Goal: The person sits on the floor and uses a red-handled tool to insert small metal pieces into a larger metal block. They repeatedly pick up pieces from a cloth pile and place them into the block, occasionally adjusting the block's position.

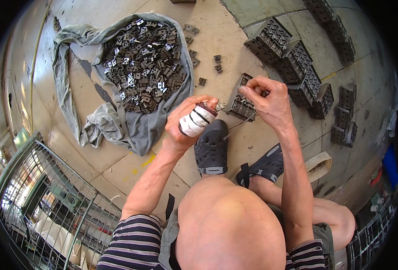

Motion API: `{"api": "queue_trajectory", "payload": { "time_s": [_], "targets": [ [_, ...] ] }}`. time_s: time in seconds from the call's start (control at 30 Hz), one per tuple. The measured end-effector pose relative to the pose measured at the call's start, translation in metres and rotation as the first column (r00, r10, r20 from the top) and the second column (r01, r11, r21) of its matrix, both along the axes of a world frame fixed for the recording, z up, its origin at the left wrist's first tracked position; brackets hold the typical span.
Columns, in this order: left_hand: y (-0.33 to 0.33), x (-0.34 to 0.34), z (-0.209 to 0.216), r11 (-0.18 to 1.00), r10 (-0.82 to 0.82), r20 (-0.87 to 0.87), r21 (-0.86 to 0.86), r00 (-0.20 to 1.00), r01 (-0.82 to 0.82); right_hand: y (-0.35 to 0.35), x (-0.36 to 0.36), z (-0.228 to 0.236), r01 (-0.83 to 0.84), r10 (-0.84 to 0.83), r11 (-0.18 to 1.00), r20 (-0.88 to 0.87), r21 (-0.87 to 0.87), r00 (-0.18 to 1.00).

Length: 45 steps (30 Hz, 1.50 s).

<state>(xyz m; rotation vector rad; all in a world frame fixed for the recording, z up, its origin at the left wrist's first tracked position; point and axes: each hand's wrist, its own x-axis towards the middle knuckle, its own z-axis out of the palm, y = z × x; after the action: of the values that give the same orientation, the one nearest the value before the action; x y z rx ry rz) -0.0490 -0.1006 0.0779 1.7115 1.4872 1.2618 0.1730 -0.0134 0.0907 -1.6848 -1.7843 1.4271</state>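
Observation:
My left hand (pixel 184 122) grips a stack of small dark metal pieces (pixel 198 119) wrapped in white bands, held above my left foot. My right hand (pixel 268 97) pinches a thin wire (pixel 240 126) that slants down toward the floor. Just under my right hand lies a wired bundle of metal pieces (pixel 239 104) on the concrete floor. A big heap of loose small metal pieces (pixel 144 64) lies on a grey cloth (pixel 129 128) to the upper left.
Several finished bundles (pixel 293 56) are lined up at the upper right, with more (pixel 344 112) further right. A few loose pieces (pixel 217 63) lie between heap and bundles. Wire mesh cage (pixel 41 198) at lower left. My dark sandals (pixel 211 148) and bare knee (pixel 226 220) fill the lower middle.

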Motion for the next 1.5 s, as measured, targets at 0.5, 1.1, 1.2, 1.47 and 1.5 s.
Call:
{"api": "queue_trajectory", "payload": {
  "time_s": [0.5, 1.1, 1.2, 1.47, 1.5],
  "targets": [
    [0.003, -0.005, 0.003, 0.996, -0.073, 0.001, 0.042, 0.997, 0.073, -0.013, -0.024, 0.009, -0.131, 0.213, 0.968, -0.418, 0.216, 0.883],
    [0.001, -0.007, 0.001, 0.996, -0.089, 0.045, -0.024, 0.995, 0.091, -0.011, -0.007, -0.003, 0.044, -0.072, 0.986, -0.171, -0.162, 0.983],
    [0.001, 0.004, -0.009, 0.981, 0.01, 0.231, -0.193, 0.973, 0.035, 0.002, 0.008, -0.006, 0.084, -0.09, 0.981, -0.025, -0.175, 0.996],
    [0.04, 0.03, -0.046, 0.681, 0.423, 0.429, -0.731, 0.798, 0.032, 0.043, 0.058, 0.027, 0.148, -0.149, 0.989, -0.038, -0.023, 0.988],
    [0.044, 0.036, -0.049, 0.663, 0.424, 0.45, -0.745, 0.786, 0.07, 0.043, 0.058, 0.028, 0.183, -0.182, 0.983, -0.048, 0.016, 0.982]
  ]
}}
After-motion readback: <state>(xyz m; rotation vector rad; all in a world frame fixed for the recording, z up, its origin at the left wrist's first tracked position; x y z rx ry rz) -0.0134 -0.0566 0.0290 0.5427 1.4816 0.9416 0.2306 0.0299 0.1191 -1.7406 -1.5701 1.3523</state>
